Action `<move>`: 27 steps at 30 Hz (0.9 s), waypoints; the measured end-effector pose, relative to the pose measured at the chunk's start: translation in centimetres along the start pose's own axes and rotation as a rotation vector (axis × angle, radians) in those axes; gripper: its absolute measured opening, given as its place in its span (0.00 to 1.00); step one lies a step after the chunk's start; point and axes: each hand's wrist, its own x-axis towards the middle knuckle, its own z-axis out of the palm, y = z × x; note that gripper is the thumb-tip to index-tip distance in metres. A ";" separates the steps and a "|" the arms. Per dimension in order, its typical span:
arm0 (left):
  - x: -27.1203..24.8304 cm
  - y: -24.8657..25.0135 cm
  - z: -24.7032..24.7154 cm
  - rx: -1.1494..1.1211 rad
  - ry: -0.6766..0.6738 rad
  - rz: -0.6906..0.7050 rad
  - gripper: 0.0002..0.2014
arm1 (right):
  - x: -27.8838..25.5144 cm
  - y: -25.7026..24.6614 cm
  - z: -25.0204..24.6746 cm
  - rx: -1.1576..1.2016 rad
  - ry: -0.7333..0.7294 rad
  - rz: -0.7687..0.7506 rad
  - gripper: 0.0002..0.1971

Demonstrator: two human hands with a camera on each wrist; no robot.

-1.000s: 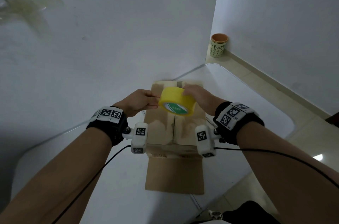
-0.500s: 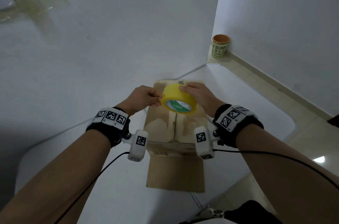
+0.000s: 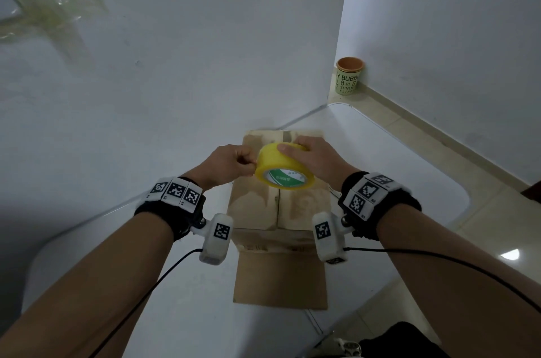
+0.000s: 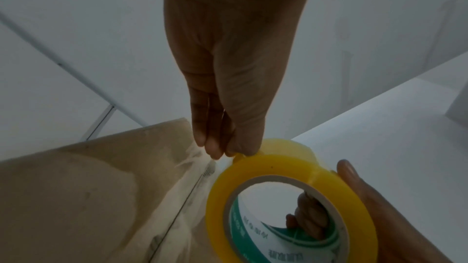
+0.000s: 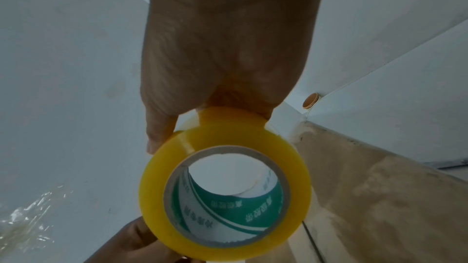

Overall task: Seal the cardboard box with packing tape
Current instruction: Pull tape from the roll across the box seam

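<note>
A yellow roll of packing tape (image 3: 282,165) with a green-and-white core label hangs over the closed cardboard box (image 3: 263,205) on the white table. My right hand (image 3: 313,157) grips the roll from above, thumb on its outer face. My left hand (image 3: 231,163) pinches at the roll's left edge with curled fingertips (image 4: 215,147); whether a loose tape end sits between them I cannot tell. The left wrist view shows the roll (image 4: 286,197) above the box's centre seam (image 4: 182,201). In the right wrist view the roll (image 5: 225,183) hangs under my right hand (image 5: 222,63).
A green paper cup (image 3: 348,76) stands on the floor in the corner beyond the table. The box's front flap (image 3: 279,278) lies flat toward me. Crumpled clear tape (image 3: 44,15) sticks to the wall upper left. The table edge (image 3: 450,182) curves off to the right.
Both hands have carried the roll a little farther from me along the box top. The roll has tilted so its core faces me more.
</note>
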 end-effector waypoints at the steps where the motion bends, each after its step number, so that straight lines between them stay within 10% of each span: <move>1: -0.1 0.0 0.0 0.036 -0.018 0.005 0.03 | 0.0 -0.1 0.0 -0.040 -0.011 -0.015 0.18; 6: -0.4 -1.0 -1.8 0.195 -0.064 -0.037 0.03 | 0.4 0.7 -1.2 -0.270 -0.025 -0.021 0.24; 16: -0.5 0.3 2.4 -0.611 -0.297 -0.243 0.16 | -0.1 0.6 0.2 -0.129 -0.002 0.002 0.20; 27: -0.2 0.0 2.1 -0.494 -0.056 -0.256 0.05 | 0.0 0.5 0.6 -0.128 0.028 -0.013 0.19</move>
